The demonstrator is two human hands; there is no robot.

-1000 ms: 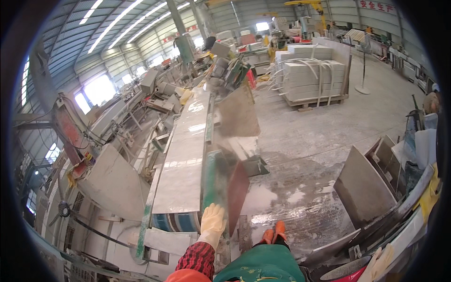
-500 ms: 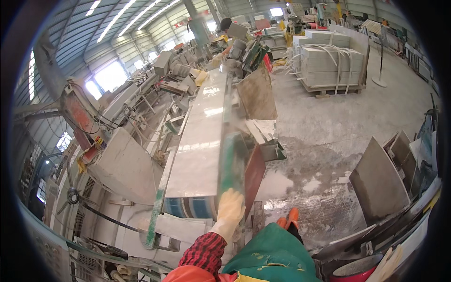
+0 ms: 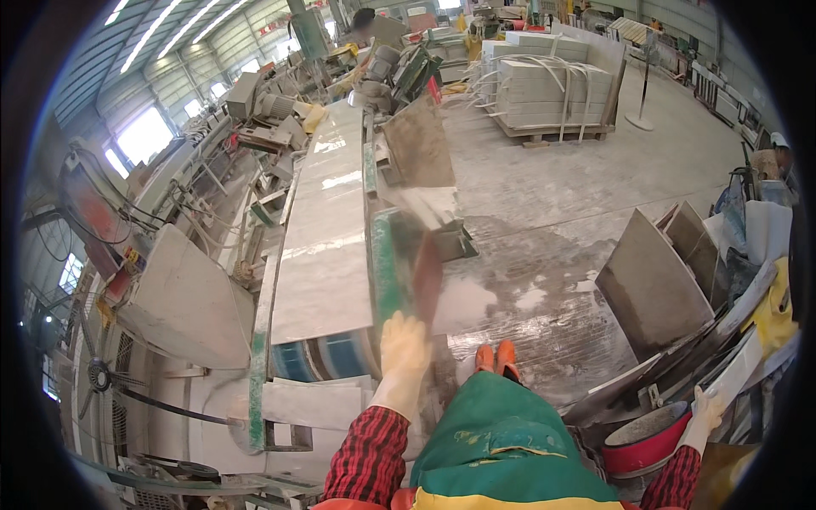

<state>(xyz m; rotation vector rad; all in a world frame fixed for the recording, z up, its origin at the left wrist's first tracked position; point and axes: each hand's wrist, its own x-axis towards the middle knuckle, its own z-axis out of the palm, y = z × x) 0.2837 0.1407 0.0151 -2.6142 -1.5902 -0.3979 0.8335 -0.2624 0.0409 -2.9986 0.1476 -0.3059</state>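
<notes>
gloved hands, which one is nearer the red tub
The right hand, close by the red tub; the left hand is at the conveyor's green side.

A slab point(image 3: 327, 293) lies on the conveyor point(image 3: 387, 268), left of the left hand point(image 3: 404, 350). A fan point(image 3: 99, 376) stands left of the conveyor; a tub point(image 3: 642, 459), beside the right hand point(image 3: 706, 411). Farther ahead, blocks point(image 3: 544, 93) sit on a pallet point(image 3: 544, 133).

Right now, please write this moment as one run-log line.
gloved left hand: at green rail; gloved right hand: at pale strip; pale slab: on blue belt
</notes>
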